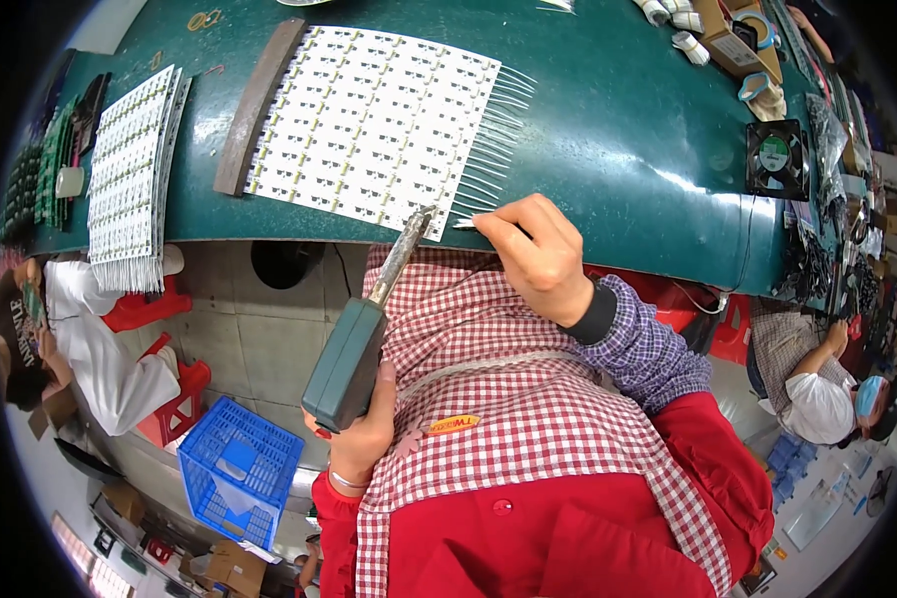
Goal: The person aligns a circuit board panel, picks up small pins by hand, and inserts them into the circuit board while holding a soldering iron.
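My left hand (367, 434) is wrapped round the grip of a soldering gun (347, 361) with a dark green body. Its long metal tip reaches up to the near right corner of a white circuit board panel (379, 125), over the small dark parts there. Just right of that corner, my right hand (543, 261) pinches a thin white wire (463, 224) between thumb and forefinger. A row of similar wires (498, 120) sticks out from the panel's right edge. Along its left edge lies a dark brown bar (259, 110).
Further left on the green table (618, 130), a stack of similar panels (130, 169) overhangs the front edge. A small black fan (777, 159) and a cardboard box (733, 40) stand at the right. Below left is a blue crate (239, 468). Other people sit at both sides.
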### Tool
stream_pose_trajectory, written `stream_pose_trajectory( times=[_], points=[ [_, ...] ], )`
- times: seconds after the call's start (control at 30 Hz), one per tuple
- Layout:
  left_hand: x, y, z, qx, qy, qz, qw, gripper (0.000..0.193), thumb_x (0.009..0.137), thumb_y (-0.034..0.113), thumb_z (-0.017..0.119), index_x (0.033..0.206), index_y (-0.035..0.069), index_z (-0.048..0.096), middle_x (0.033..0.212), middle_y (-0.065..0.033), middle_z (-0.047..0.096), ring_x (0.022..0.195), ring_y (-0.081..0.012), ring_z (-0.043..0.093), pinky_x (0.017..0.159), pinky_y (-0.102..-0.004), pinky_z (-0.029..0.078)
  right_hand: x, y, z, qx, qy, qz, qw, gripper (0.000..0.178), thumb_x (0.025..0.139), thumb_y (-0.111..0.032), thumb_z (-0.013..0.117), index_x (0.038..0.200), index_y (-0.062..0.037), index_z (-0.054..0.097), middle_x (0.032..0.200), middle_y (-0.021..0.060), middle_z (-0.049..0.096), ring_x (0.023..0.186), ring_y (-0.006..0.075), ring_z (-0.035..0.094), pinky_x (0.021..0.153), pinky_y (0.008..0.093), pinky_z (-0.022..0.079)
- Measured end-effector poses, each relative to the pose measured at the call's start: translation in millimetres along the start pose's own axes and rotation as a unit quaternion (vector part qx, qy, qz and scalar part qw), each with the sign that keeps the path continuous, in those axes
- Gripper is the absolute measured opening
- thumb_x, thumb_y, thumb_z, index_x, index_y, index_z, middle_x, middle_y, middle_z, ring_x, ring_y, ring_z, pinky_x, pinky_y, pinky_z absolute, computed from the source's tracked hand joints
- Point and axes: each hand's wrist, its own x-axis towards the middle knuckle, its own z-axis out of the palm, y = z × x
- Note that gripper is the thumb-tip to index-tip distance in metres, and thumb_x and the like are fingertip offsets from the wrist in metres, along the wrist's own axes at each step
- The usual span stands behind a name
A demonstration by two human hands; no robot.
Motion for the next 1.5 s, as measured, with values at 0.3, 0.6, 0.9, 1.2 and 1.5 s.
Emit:
stream_pose_trajectory(
  times=[0.3,0.6,0.9,1.2,1.5],
  points=[
    [-0.1,-3.4,-0.4,-0.007,0.011,0.021,1.000,0.036,0.088,0.012,0.079,0.119,-0.003,0.070,0.103,-0.0136,0.074,0.081,-0.0169,0.069,0.069,-0.0296,0.055,-0.7,-7.0,-4.1,0.028,0.040,-0.002,0.999,0.027,0.070,0.007,0.071,0.096,-0.0007,0.071,0.082,0.0074,0.063,0.071,0.0224,0.060,0.059,0.0347,0.048],
    [-8.6,-9.0,0.1,-0.031,0.005,-0.026,0.999,0.036,0.086,0.009,0.080,0.119,-0.003,0.070,0.109,-0.0140,0.074,0.093,-0.0199,0.071,0.080,-0.0318,0.055,1.2,-5.5,11.4,0.026,0.012,0.002,1.000,0.026,0.073,0.003,0.072,0.098,-0.0033,0.072,0.083,0.0041,0.063,0.075,0.0209,0.060,0.063,0.0342,0.046],
    [0.8,-9.1,7.8,-0.002,0.047,0.049,0.998,0.019,0.078,0.006,0.081,0.094,-0.002,0.075,0.082,-0.0107,0.075,0.063,-0.0213,0.071,0.058,-0.0301,0.053,3.9,-6.5,8.1,0.032,-0.002,0.003,0.999,0.029,0.068,0.008,0.076,0.096,-0.0012,0.073,0.083,0.0070,0.067,0.072,0.0226,0.061,0.062,0.0342,0.048],
    [2.7,-6.3,7.8,0.000,0.031,0.036,0.999,0.017,0.078,0.006,0.081,0.091,-0.001,0.073,0.080,-0.0099,0.074,0.060,-0.0197,0.069,0.057,-0.0296,0.052,4.4,-6.1,8.7,0.033,-0.002,0.001,0.999,0.031,0.067,0.008,0.075,0.097,-0.0015,0.073,0.083,0.0068,0.066,0.073,0.0230,0.061,0.063,0.0342,0.048],
    [-7.6,-12.0,2.5,-0.057,0.016,-0.007,0.998,0.032,0.088,0.005,0.077,0.117,-0.004,0.069,0.091,-0.0076,0.070,0.069,-0.0110,0.060,0.063,-0.0269,0.048,3.2,-6.4,9.0,0.026,-0.007,0.004,1.000,0.032,0.067,0.008,0.075,0.097,-0.0020,0.073,0.084,0.0068,0.067,0.073,0.0231,0.061,0.063,0.0341,0.049]
  ],
)
